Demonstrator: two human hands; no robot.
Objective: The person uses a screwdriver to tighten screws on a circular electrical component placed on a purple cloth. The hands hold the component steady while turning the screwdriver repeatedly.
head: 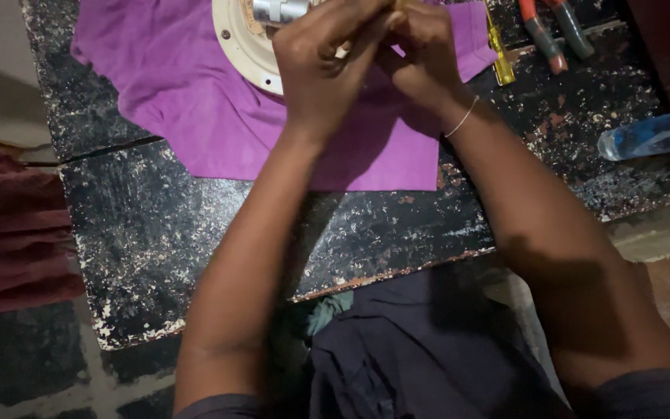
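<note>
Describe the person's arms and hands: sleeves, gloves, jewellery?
Both forearms are bare, with no gloves. The left hand shows no jewellery. The right hand has a thin pale bracelet at the wrist. Dark short sleeves show at the upper arms.

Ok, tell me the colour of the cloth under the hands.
Purple cloth, clearest in the head view.

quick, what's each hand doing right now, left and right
Left hand: fingers curled shut, pinching something small; what it is cannot be told.
Right hand: closed, fingertips meeting the left's; contents hidden.
</note>
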